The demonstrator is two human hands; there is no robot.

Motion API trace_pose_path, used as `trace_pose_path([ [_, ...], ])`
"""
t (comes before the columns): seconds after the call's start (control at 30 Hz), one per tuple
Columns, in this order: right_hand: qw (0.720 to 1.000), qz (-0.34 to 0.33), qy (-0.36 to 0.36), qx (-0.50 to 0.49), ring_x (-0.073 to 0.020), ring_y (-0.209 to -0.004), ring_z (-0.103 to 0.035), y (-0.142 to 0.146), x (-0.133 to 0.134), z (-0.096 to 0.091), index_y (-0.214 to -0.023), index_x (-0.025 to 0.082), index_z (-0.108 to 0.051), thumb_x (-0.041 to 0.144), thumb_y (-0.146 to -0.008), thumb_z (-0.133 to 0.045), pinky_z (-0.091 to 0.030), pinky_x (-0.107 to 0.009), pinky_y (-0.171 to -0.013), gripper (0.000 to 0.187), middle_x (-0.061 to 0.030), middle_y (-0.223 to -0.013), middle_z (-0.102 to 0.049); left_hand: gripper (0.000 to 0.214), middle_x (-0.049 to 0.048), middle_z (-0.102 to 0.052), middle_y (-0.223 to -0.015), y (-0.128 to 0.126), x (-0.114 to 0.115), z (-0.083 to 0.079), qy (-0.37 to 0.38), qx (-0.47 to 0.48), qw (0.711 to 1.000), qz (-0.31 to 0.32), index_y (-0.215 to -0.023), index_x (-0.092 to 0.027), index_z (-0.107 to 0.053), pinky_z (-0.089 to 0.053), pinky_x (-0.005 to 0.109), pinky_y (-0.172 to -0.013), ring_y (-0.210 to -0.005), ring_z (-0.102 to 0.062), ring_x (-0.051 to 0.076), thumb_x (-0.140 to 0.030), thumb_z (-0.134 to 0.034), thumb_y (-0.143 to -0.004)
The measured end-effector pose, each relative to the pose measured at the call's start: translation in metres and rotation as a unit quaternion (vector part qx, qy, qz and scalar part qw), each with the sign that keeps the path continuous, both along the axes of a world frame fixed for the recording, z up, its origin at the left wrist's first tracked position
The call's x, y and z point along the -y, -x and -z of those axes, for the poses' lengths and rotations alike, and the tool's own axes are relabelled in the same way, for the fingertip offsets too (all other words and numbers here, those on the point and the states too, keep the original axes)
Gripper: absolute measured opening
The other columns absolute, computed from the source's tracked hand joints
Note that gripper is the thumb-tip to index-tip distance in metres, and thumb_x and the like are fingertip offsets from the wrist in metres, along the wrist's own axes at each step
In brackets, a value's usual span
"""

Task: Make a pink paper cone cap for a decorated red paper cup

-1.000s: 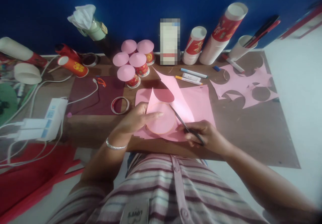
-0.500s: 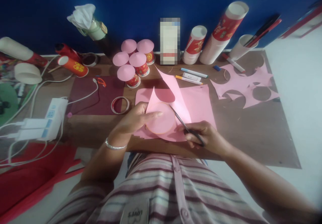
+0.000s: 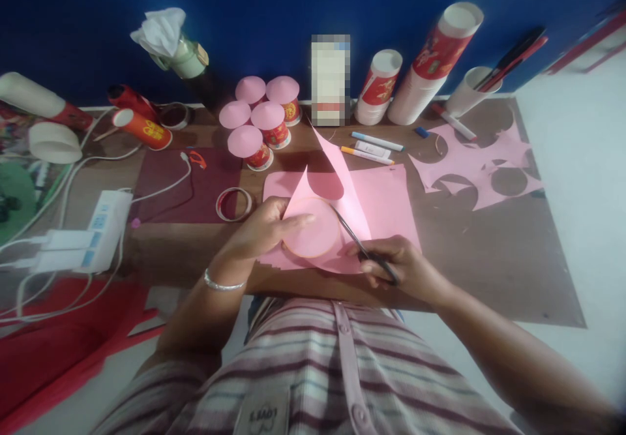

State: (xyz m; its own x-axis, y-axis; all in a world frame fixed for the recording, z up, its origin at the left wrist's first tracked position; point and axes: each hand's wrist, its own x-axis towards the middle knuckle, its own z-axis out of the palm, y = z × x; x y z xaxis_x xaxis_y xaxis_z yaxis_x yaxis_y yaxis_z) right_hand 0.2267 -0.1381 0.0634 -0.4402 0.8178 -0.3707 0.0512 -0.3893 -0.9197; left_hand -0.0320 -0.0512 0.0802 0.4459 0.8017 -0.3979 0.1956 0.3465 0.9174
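Nearest you is a striped pink-and-grey shirt (image 3: 313, 370), cut off by the bottom edge. Your right forearm runs out of view at the lower right corner.

Your left hand (image 3: 261, 229), with a thin silver bracelet (image 3: 222, 284) at the wrist, has its fingers (image 3: 293, 223) closed on the round pink paper piece (image 3: 315, 233). The fingers lie flat on top and the thumb is hidden underneath. The piece sits just past the near edge of the brown table (image 3: 489, 259), over the large pink paper sheet (image 3: 386, 200). A flap of that sheet curls upright behind it. You cannot tell whether the round piece is cut free all the way round.

Your right hand (image 3: 403, 267) is closed around the slim dark scissors (image 3: 355, 239). The handles are buried in the fist and only the blades show, their tip at the right rim of the round piece. The blades are too thin and blurred to tell whether they are parted or together.

Mid-table:
- a ring of tape (image 3: 233, 203) just left of the sheet
- a white power strip with cables (image 3: 102, 226) further left
- red paper (image 3: 49, 350) at the lower left, partly out of view
- a pink offcut sheet with round holes (image 3: 469, 161) to the right

Farther back:
- five red paper cups topped with pink cones (image 3: 259, 128)
- three marker pens (image 3: 372, 148)
- tall stacks of red-and-white paper cups (image 3: 430, 63)
- a pixelated box (image 3: 331, 79) with nothing on it readable, against the dark blue wall (image 3: 274, 11)
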Motion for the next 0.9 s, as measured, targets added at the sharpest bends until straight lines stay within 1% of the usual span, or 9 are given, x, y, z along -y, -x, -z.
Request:
trace_pose_path([
  [0.1, 1.0, 0.002, 0.002, 0.003, -0.0078, -0.048, -0.043, 0.0004, -0.0002, -0.0003, -0.091, 0.01, -0.074, 0.058, -0.085, -0.073, -0.039, -0.023, -0.044, 0.048, 0.0021, -0.054, -0.052, 0.031, 0.0043, -0.07, -0.072, 0.0007, 0.0008, 0.0005, -0.015, -0.012, 1.0, 0.002, -0.085, -0.01, -0.076, -0.048, 0.021, -0.057, -0.064, -0.059, 0.013, -0.039, -0.08, -0.075],
  [0.17, 1.0, 0.0, 0.003, 0.001, -0.0076, -0.048, -0.043, 0.0008, -0.0004, -0.0006, -0.092, 0.01, -0.075, 0.058, -0.085, -0.073, -0.039, -0.023, -0.043, 0.049, 0.0022, -0.053, -0.052, 0.031, 0.0047, -0.07, -0.073, 0.0009, 0.0011, 0.0001, -0.019, -0.015, 1.0, 0.006, -0.085, -0.01, -0.076, -0.048, 0.021, -0.056, -0.064, -0.059, 0.013, -0.04, -0.079, -0.076],
  [0.43, 1.0, -0.001, -0.001, -0.003, -0.0073, -0.047, -0.042, 0.0009, 0.0024, -0.0007, -0.094, 0.011, -0.075, 0.054, -0.088, -0.072, -0.037, -0.023, -0.044, 0.044, 0.0028, -0.053, -0.052, 0.023, 0.0038, -0.071, -0.074, 0.0006, 0.0011, -0.0027, -0.006, 0.003, 1.0, 0.002, -0.074, -0.012, -0.072, -0.048, 0.02, -0.057, -0.064, -0.059, 0.012, -0.032, -0.082, -0.073],
  [0.57, 1.0, 0.001, -0.005, -0.004, -0.0072, -0.047, -0.042, 0.0007, 0.0038, -0.0009, -0.105, 0.009, -0.075, 0.052, -0.088, -0.072, -0.037, -0.023, -0.045, 0.046, 0.0034, -0.053, -0.052, 0.025, 0.004, -0.072, -0.076, 0.0009, 0.0018, -0.0022, -0.01, 0.0, 1.0, -0.004, -0.081, -0.012, -0.075, -0.049, 0.02, -0.059, -0.065, -0.061, 0.013, -0.034, -0.082, -0.075],
  [0.63, 1.0, 0.001, -0.002, -0.004, -0.0073, -0.047, -0.042, 0.0006, 0.004, -0.0012, -0.106, 0.009, -0.075, 0.053, -0.088, -0.072, -0.037, -0.023, -0.045, 0.047, 0.0035, -0.053, -0.052, 0.027, 0.0041, -0.072, -0.076, 0.0009, 0.002, -0.0024, -0.016, -0.005, 1.0, -0.009, -0.084, -0.011, -0.076, -0.049, 0.02, -0.059, -0.065, -0.061, 0.012, -0.037, -0.081, -0.076],
  [0.9, 1.0, 0.015, 0.01, 0.002, -0.0094, -0.052, -0.046, 0.0035, 0.0054, 0.0027, -0.116, 0.009, -0.074, 0.054, -0.085, -0.074, -0.042, -0.025, -0.05, 0.055, 0.0033, -0.057, -0.05, 0.032, 0.0018, -0.066, -0.066, 0.0014, 0.0018, -0.0042, -0.053, -0.044, 0.998, 0.006, -0.077, -0.011, -0.073, -0.042, 0.018, -0.05, -0.057, -0.055, 0.01, -0.043, -0.079, -0.078],
])
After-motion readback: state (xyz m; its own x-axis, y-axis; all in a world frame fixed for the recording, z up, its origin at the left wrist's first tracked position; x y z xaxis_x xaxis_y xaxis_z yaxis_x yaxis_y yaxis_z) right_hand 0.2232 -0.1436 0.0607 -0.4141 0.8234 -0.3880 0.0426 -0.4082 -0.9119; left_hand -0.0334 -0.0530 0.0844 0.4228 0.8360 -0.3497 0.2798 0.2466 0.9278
